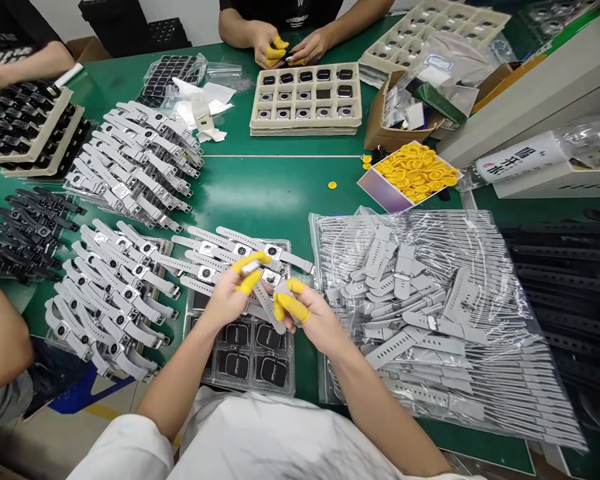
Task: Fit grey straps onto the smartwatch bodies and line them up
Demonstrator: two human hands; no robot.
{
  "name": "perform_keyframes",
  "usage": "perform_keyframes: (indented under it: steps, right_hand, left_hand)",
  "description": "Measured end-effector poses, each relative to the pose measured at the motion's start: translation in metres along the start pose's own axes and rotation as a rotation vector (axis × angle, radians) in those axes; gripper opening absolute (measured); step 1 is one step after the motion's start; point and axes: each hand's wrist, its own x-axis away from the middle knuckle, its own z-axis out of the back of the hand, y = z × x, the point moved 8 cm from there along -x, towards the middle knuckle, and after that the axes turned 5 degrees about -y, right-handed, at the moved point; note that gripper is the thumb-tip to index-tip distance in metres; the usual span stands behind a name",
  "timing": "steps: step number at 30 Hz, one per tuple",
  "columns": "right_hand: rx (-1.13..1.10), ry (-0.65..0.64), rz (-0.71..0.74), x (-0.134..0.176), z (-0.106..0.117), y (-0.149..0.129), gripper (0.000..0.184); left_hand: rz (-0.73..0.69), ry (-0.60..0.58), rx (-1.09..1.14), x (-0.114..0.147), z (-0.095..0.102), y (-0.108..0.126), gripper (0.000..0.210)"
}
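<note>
Over a clear tray (291, 347) of watches, my two hands work close together, with yellow finger cots on several fingertips. My left hand (233, 293) is closed on a smartwatch (251, 268), its small case mostly covered by the fingers. A grey perforated strap (269, 308) slants down from it toward the other hand. My right hand (307, 312) pinches a grey watch strap (283, 289), partly hidden behind the finger cots. Under and behind the hands lie watches with grey straps (205, 273). Nearer me, black square watch faces (236, 365) sit in the tray's compartments.
Right of my hands, a plastic bag (480, 233) carries many grey straps. Beyond it stands a box of yellow finger cots (415, 173). Strapped watches (115, 307) are piled at left. Across the table, a co-worker's hands (290, 50) are behind a beige tray (305, 127).
</note>
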Motion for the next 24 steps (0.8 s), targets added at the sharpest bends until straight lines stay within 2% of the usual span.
perform_keyframes:
  steps: [3, 6, 9, 13, 18, 24]
  right_hand:
    - [-0.057, -0.044, 0.012, 0.000, -0.008, 0.002, 0.040]
    - [-0.127, -0.091, -0.015, 0.001, -0.012, 0.006, 0.037]
    - [-0.204, -0.066, -0.007, 0.000, -0.011, 0.008, 0.033]
    - [-0.297, 0.010, 0.010, -0.002, -0.010, 0.009, 0.031]
    - [-0.395, 0.035, 0.027, -0.003, -0.011, 0.010, 0.028]
    - [-0.418, 0.059, -0.014, -0.001, -0.007, 0.013, 0.029]
  left_hand:
    - [-0.218, -0.183, -0.283, 0.008, -0.028, 0.014, 0.042]
    - [-0.315, -0.280, -0.377, 0.012, -0.037, 0.018, 0.056]
    - [-0.331, -0.308, -0.382, 0.012, -0.035, 0.019, 0.053]
    - [-0.315, -0.263, -0.391, 0.013, -0.034, 0.016, 0.046]
    - [-0.286, -0.232, -0.416, 0.014, -0.036, 0.015, 0.045]
    - [-0.286, -0.333, -0.503, 0.015, -0.040, 0.026, 0.046]
